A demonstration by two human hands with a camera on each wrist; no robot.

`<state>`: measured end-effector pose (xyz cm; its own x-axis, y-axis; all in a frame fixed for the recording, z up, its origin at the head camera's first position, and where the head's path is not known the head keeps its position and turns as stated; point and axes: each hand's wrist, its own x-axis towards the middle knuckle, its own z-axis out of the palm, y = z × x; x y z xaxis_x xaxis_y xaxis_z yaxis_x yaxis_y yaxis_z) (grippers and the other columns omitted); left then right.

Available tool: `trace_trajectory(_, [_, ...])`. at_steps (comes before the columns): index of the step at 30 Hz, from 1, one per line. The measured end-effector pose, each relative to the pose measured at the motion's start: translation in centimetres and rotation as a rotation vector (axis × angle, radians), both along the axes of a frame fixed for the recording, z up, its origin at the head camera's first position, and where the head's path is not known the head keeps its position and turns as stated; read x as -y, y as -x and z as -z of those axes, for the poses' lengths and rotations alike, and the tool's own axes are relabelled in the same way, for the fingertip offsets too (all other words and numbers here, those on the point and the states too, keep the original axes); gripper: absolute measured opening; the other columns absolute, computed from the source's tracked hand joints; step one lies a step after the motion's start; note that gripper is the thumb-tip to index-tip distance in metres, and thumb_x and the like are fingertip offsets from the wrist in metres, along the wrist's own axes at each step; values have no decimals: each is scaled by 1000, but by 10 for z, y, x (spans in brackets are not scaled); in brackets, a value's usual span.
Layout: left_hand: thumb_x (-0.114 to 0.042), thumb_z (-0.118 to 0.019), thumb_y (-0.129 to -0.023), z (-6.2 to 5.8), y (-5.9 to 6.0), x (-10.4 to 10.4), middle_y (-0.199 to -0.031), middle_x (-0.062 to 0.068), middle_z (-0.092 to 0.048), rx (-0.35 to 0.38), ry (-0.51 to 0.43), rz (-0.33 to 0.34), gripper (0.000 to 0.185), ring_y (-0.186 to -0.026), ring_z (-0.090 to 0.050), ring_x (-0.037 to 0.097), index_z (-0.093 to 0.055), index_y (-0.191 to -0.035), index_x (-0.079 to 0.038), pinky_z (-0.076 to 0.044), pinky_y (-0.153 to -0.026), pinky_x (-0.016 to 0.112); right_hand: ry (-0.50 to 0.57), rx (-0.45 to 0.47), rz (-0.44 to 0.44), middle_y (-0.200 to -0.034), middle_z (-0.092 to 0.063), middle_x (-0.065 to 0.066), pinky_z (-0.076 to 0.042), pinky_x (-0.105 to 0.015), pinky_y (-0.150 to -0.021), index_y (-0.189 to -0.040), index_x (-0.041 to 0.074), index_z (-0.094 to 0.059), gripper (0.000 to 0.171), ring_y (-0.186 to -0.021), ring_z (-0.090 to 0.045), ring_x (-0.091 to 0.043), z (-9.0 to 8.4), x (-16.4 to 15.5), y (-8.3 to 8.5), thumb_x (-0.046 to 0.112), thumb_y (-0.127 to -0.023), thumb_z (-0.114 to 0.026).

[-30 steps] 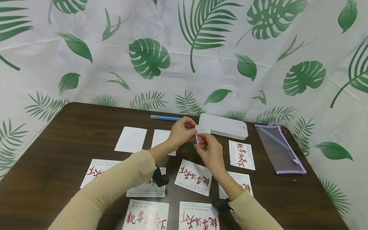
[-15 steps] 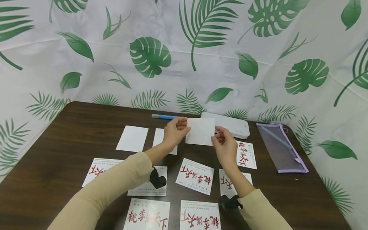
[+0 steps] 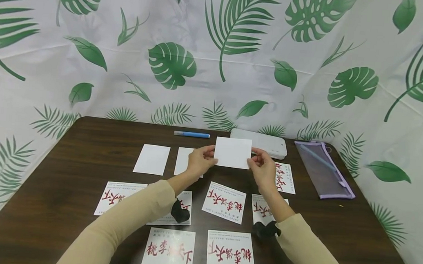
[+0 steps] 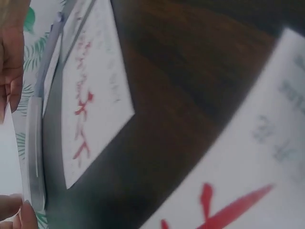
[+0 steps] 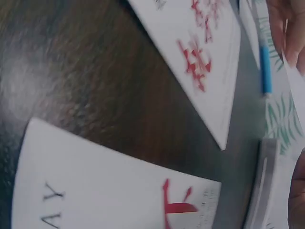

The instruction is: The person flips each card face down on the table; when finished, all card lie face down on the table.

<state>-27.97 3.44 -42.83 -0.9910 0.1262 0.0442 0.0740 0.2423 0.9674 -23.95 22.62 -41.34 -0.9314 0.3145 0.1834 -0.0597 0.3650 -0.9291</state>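
Observation:
In the head view both hands hold up one white card [image 3: 233, 153], its blank face toward me, above the table's far middle. My left hand [image 3: 199, 160] pinches the card's left edge between thumb and fingers. At the opposite edge, my right hand [image 3: 262, 171] pinches it the same way. The left wrist view catches part of the held card [image 4: 8, 157] at its left border, with fingers at both ends. Below the hands lies a tilted card [image 3: 224, 202] with red brush characters and small print.
Two blank cards, one being the left card [image 3: 152, 159], lie left of the hands. Several red-lettered cards, such as the front card [image 3: 232, 254], cover the near side. At the back are a blue marker [image 3: 191, 134], a white case [image 3: 269, 145] and a purple-edged mesh pouch [image 3: 323, 172].
The card between my hands was tilted with its printed side partly showing; its blank face now shows. My hands have moved apart to opposite edges, the right one shifting rightward.

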Motion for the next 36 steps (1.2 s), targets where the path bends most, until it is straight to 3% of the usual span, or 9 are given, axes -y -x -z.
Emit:
trace_trajectory(5, [3,-71,-78,7,-3,-1,-95,12,-67,-28,77,36,51,-77,-60,12,-58,-127,-2,-51,-68,20,-55,89,-7,-80,-55,-7,-53,-25,-58,-119,1,-60,37,-62,-50,-7,7,-5,2,-5,-83,-63])
trace_trajectory(12, [-3,-74,-77,14,-5,2,-94,10,-68,-106,295,103,52,-82,-61,18,-57,-127,-1,-51,-73,28,-203,212,-54,-79,-59,-9,-49,-18,-56,-119,-1,-60,38,-60,-53,-8,18,-11,5,-1,-81,-67])
trace_trajectory(18, [-7,-75,-76,21,0,4,-95,9,-67,-114,404,167,52,-85,-59,20,-58,-125,1,-50,-76,33,-237,258,-92,-75,-59,-8,-52,-20,-57,-116,-5,-60,38,-58,-53,-7,22,-13,6,-3,-79,-68])
trace_trajectory(19, [-11,-76,-76,31,6,4,-93,7,-67,-151,408,178,52,-82,-58,18,-59,-124,0,-49,-73,30,-236,264,-99,-74,-59,-7,-53,-21,-58,-116,-5,-60,38,-58,-53,-7,22,-14,6,-4,-79,-68])
trace_trajectory(25, [-13,-76,-77,27,5,3,-92,8,-67,-155,476,209,49,-80,-58,19,-61,-121,1,-49,-71,31,-275,298,-111,-69,-59,-5,-54,-23,-59,-116,-6,-60,38,-55,-55,-8,26,-14,8,-4,-79,-68])
trace_trajectory(26, [-9,-75,-77,16,0,3,-94,10,-66,-124,498,207,47,-83,-58,21,-62,-120,3,-49,-74,33,-287,297,-114,-69,-59,-6,-54,-23,-58,-115,-7,-60,37,-55,-55,-8,27,-15,9,-4,-79,-68])
trace_trajectory(27, [-9,-75,-77,15,-1,2,-94,10,-66,-127,510,206,45,-83,-58,22,-63,-118,3,-49,-74,33,-297,295,-115,-69,-59,-6,-54,-23,-57,-115,-7,-60,37,-54,-55,-8,27,-14,9,-4,-79,-68])
trace_trajectory(32, [-10,-75,-77,9,-2,0,-83,7,-61,-163,592,205,15,-73,-50,17,-66,-83,0,-42,-63,28,-375,283,-108,-69,-61,-8,-50,-22,-52,-111,-8,-62,34,-51,-54,-8,26,-13,11,-2,-78,-69])
trace_trajectory(36, [-10,-76,-76,5,-1,-1,-70,3,-48,-170,631,220,31,-66,-41,15,-48,-62,-6,-31,-55,24,-445,290,-91,-70,-62,-7,-43,-21,-50,-110,-6,-63,34,-51,-52,-8,25,-11,11,1,-78,-71])
